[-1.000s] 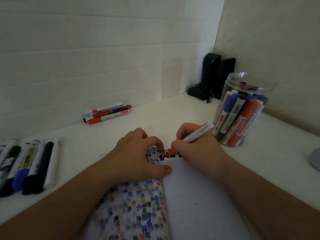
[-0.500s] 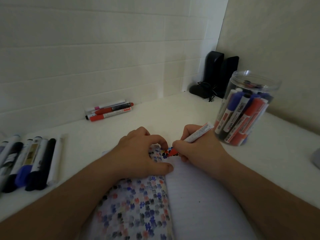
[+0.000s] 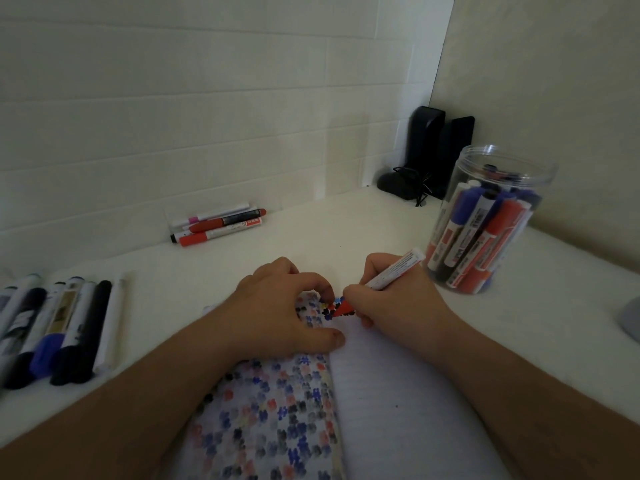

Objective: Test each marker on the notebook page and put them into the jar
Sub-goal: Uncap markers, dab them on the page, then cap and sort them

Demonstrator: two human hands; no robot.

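Marker test continues: my right hand (image 3: pixel 391 303) still pinches the red-tipped white marker (image 3: pixel 377 280) on the dotted notebook page (image 3: pixel 277 403), left hand (image 3: pixel 277 313) curled, pressing it; clear plastic jar (image 3: pixel 485 220) near, waiting.

White desk (image 3: pixel 311 233): notebook (image 3: pixel 398 410), jar (image 3: pixel 485 220), markers (image 3: pixel 221 225).

Dim room, low light. White wall of horizontal brick-like panels (image 3: pixel 214 109) fills 9 to 12 o'clock. Plain beige textured wall (image 3: pixel 547 81) at 1 to 3 o'clock; they meet in a corner at 1 o'clock. White matte desk surface (image 3: pixel 339 230) spans the lower half. Two black upright speakers (image 3: pixel 440 150) with tangled black cable (image 3: pixel 415 183) sit in the corner at 1 o'clock.
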